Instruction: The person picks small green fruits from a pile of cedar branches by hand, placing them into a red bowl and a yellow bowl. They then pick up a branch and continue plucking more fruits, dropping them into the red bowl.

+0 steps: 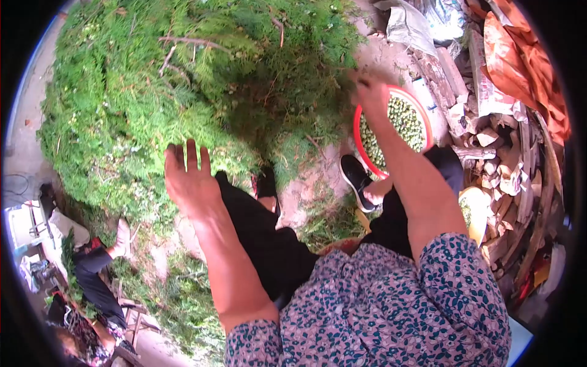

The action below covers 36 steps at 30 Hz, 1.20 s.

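Observation:
My left hand [189, 177] is stretched out with fingers apart over the near edge of a large heap of green, scale-leaved evergreen branches [122, 92]; nothing shows in it. Up at the right, my right hand [370, 95] is blurred by motion beside the upper left rim of a round basin with a red rim [358, 134]. Whether its fingers hold anything cannot be made out. Many small green cones or berries [403, 122] fill the basin, which stands on the ground by my right leg.
Split firewood [489, 159] is stacked on the right, with orange cloth [507, 67] and a pale sack [406, 24] above it. My shoe [358, 180] is close to the basin. At lower left another person's leg [95, 278] is near a small wooden stool [137, 321].

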### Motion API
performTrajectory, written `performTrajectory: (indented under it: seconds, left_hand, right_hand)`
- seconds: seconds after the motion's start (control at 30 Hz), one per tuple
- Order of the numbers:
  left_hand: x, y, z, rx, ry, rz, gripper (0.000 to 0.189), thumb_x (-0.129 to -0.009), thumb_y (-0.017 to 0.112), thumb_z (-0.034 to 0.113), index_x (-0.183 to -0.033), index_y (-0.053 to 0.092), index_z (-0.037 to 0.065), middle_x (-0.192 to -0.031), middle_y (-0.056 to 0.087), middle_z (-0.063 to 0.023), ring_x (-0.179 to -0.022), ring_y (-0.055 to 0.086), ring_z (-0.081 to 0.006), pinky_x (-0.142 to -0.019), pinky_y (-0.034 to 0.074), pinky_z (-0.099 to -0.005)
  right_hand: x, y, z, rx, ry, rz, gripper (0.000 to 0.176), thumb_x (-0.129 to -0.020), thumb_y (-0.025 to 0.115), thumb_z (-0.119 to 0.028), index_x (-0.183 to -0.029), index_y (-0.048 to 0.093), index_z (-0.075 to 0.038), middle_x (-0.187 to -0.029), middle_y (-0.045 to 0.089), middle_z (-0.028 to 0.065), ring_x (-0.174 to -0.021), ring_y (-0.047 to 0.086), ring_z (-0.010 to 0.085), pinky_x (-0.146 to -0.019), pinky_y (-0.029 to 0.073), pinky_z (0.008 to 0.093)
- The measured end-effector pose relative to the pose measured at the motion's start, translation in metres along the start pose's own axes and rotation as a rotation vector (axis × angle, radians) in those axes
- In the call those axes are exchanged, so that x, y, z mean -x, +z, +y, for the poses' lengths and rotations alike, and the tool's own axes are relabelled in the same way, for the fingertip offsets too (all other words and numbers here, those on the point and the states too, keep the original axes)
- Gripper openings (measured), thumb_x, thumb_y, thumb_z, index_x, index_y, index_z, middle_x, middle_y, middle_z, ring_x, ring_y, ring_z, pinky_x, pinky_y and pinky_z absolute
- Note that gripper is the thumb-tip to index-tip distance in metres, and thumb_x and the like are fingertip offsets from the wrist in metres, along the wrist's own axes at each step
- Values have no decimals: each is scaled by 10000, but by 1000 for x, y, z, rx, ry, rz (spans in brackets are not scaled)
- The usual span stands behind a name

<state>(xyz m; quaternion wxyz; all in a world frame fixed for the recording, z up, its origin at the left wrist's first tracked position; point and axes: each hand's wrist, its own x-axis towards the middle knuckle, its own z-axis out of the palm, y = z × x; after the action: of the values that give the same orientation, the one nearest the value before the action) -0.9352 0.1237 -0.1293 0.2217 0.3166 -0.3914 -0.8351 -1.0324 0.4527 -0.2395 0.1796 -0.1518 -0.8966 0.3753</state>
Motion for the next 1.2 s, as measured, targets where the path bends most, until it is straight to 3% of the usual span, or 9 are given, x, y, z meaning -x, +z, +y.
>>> performTrajectory:
  seconds: [0.07,0.17,0.27,0.33,0.5,0.73,0.87,1.13,1.2]
  left_hand:
    - [-9,-9,4,68,-30,21,411,-898,468,226,-1186,377,-53,-1155,424,-153,-1036,480,-271,-864,420,-420]
    - [-26,-34,11,160,-105,35,356,-902,459,218,-1162,390,-17,-1122,456,-144,-1015,489,-266,-844,436,-435]
    - [-38,-70,16,222,-174,65,268,-900,458,229,-1066,465,20,-1042,537,-121,-952,527,-249,-819,448,-433]
    - [-39,-80,25,314,-263,-119,228,-898,456,232,-957,526,24,-953,589,-102,-887,557,-238,-799,455,-413]
    - [-27,-98,29,514,-256,-293,236,-896,455,224,-900,559,12,-870,617,-94,-812,586,-225,-784,461,-411]
    - [-14,-83,39,463,-250,-117,234,-887,462,242,-856,597,54,-765,616,-33,-713,567,-176,-682,474,-349]
    - [-13,-51,30,394,-294,-226,188,-886,479,233,-859,588,82,-721,586,3,-649,529,-146,-634,459,-305]
    - [-25,2,6,337,-394,-49,184,-896,459,210,-863,562,62,-719,583,-9,-629,528,-151,-618,453,-293]
    - [-39,-1,17,526,-435,-68,188,-905,438,203,-866,555,60,-733,590,-27,-630,538,-152,-608,460,-294]
  right_hand:
    - [-10,-10,-51,127,-87,-110,256,-749,572,-203,-951,652,-66,-835,634,178,-739,629,242,-686,486,330]
    - [-3,-34,-124,-16,-201,-152,270,-755,589,-192,-973,640,-41,-827,650,126,-743,623,206,-706,481,306]
    - [24,-49,-161,-340,-119,-241,257,-769,605,-148,-987,629,-15,-813,647,65,-728,606,164,-690,476,281]
    - [34,-48,-175,-667,50,-357,180,-730,613,-123,-879,656,-31,-766,647,118,-680,594,197,-663,467,293]
    - [48,-34,-150,-668,79,-331,157,-733,603,-81,-852,645,12,-697,622,103,-638,558,128,-606,447,272]
    - [59,-20,-125,-727,157,-429,147,-799,551,-52,-909,612,26,-723,595,40,-626,559,99,-541,429,229]
    - [68,-19,-130,-790,149,-459,161,-763,565,-66,-878,625,29,-649,595,61,-582,548,109,-529,427,257]
    - [45,-18,-155,-696,113,-633,159,-838,523,-88,-938,601,7,-779,597,29,-672,575,102,-580,449,229]
    - [43,-23,-161,-696,141,-638,165,-843,520,-100,-940,603,5,-787,602,30,-674,580,106,-577,449,229]
